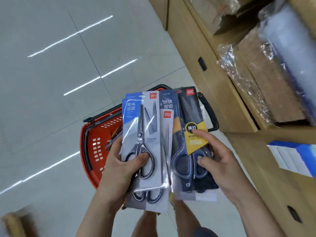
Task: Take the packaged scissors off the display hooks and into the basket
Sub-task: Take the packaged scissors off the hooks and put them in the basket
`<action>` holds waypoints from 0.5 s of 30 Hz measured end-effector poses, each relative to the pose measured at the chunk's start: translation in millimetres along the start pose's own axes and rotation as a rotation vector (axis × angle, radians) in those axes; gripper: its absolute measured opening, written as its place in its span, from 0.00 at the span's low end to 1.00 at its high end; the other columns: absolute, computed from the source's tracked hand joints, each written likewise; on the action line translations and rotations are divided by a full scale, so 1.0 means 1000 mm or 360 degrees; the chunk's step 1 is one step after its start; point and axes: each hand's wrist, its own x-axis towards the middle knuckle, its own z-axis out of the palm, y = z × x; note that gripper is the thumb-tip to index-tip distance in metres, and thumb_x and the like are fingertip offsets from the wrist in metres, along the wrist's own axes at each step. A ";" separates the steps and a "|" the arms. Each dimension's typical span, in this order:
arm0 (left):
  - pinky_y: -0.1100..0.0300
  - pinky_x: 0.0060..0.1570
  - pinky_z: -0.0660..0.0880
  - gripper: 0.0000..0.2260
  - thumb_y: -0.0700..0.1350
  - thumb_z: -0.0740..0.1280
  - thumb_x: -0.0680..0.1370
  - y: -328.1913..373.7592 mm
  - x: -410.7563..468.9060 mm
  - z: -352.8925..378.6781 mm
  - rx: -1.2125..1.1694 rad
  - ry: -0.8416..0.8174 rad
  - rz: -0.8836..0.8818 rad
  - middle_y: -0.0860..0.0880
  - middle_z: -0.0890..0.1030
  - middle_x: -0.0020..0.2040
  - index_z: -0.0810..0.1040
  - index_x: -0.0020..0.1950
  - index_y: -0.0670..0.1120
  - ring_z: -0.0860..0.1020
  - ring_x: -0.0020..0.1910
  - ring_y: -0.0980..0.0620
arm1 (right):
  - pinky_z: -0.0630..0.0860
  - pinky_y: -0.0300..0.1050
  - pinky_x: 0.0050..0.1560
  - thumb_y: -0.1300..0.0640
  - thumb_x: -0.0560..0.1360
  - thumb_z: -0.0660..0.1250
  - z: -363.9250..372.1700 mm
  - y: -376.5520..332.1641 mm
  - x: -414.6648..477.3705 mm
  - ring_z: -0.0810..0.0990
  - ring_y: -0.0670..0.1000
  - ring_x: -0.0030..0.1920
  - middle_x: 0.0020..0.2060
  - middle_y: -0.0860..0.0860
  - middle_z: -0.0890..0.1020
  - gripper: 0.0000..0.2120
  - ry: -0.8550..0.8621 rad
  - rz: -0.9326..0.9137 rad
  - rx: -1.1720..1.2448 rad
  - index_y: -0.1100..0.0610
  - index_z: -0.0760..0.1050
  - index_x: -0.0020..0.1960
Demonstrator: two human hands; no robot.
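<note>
A: Scissors, packaged: glossy plastic-fronted packs of silver-handled scissors (145, 134) and a dark pack of blue-handled scissors (188, 117), fanned above the red perforated plastic basket (93, 144).
B: Hands?
A: Left hand (118, 170) grips the silver-handled set, thumb curled across the front. Right hand (220, 161) pinches the blue-handled one, thumb on front.
B: Underneath: glossy grey tile (51, 82).

Left packs (145, 134) in left hand (123, 166), right packs (188, 134) in right hand (220, 161), side by side, edges overlapping, above basket (95, 142) on floor (51, 82); shelves (222, 82) to the right
</note>
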 end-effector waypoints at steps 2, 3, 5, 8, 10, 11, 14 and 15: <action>0.54 0.44 0.82 0.28 0.38 0.75 0.65 0.021 -0.019 0.010 0.0045 0.0056 0.0092 0.47 0.86 0.53 0.76 0.64 0.53 0.85 0.49 0.45 | 0.74 0.43 0.43 0.69 0.69 0.64 0.001 -0.023 -0.014 0.76 0.53 0.42 0.47 0.58 0.80 0.29 0.0032 -0.0071 0.0018 0.38 0.79 0.58; 0.52 0.46 0.82 0.28 0.36 0.76 0.67 0.030 -0.028 0.014 0.0042 0.0077 0.0118 0.47 0.86 0.53 0.76 0.64 0.52 0.85 0.50 0.45 | 0.75 0.42 0.43 0.66 0.66 0.63 0.001 -0.034 -0.022 0.76 0.53 0.42 0.46 0.58 0.80 0.28 0.0061 -0.0090 0.0026 0.39 0.80 0.56; 0.53 0.45 0.81 0.24 0.33 0.73 0.72 0.048 -0.045 0.021 0.0027 0.0035 0.0139 0.46 0.85 0.53 0.76 0.64 0.51 0.85 0.50 0.44 | 0.74 0.43 0.41 0.65 0.65 0.62 0.002 -0.054 -0.039 0.75 0.53 0.40 0.44 0.59 0.79 0.26 0.0120 -0.0135 0.0064 0.41 0.80 0.54; 0.55 0.39 0.81 0.25 0.33 0.75 0.70 0.072 -0.071 0.024 -0.0010 -0.0109 0.0113 0.44 0.85 0.53 0.76 0.64 0.48 0.85 0.46 0.44 | 0.72 0.40 0.41 0.70 0.72 0.66 0.004 -0.077 -0.070 0.74 0.51 0.39 0.40 0.57 0.79 0.22 0.0171 -0.0258 0.0129 0.44 0.81 0.52; 0.56 0.39 0.81 0.26 0.37 0.74 0.66 0.087 -0.089 0.021 -0.0066 -0.0229 0.0111 0.42 0.85 0.54 0.78 0.64 0.47 0.85 0.45 0.44 | 0.75 0.35 0.42 0.69 0.72 0.73 0.007 -0.091 -0.091 0.78 0.46 0.39 0.39 0.48 0.81 0.18 0.0200 -0.0324 0.0187 0.46 0.81 0.51; 0.56 0.38 0.81 0.25 0.38 0.72 0.66 0.095 -0.098 0.019 -0.0082 -0.0290 0.0124 0.42 0.85 0.54 0.78 0.63 0.46 0.85 0.45 0.45 | 0.75 0.34 0.43 0.66 0.69 0.75 0.010 -0.098 -0.102 0.79 0.45 0.39 0.39 0.45 0.81 0.17 0.0214 -0.0335 0.0226 0.47 0.81 0.51; 0.55 0.39 0.82 0.24 0.39 0.71 0.65 0.116 -0.122 0.013 -0.0034 -0.0411 0.0210 0.41 0.85 0.53 0.79 0.62 0.45 0.84 0.44 0.45 | 0.77 0.36 0.46 0.66 0.67 0.77 0.023 -0.117 -0.138 0.80 0.45 0.42 0.42 0.46 0.82 0.18 0.0300 -0.0425 0.0208 0.47 0.80 0.50; 0.54 0.39 0.82 0.24 0.39 0.71 0.65 0.124 -0.130 0.010 -0.0016 -0.0435 0.0234 0.41 0.85 0.53 0.79 0.61 0.46 0.84 0.43 0.45 | 0.77 0.36 0.47 0.68 0.68 0.76 0.028 -0.122 -0.151 0.80 0.46 0.43 0.43 0.47 0.83 0.19 0.0352 -0.0455 0.0191 0.47 0.80 0.50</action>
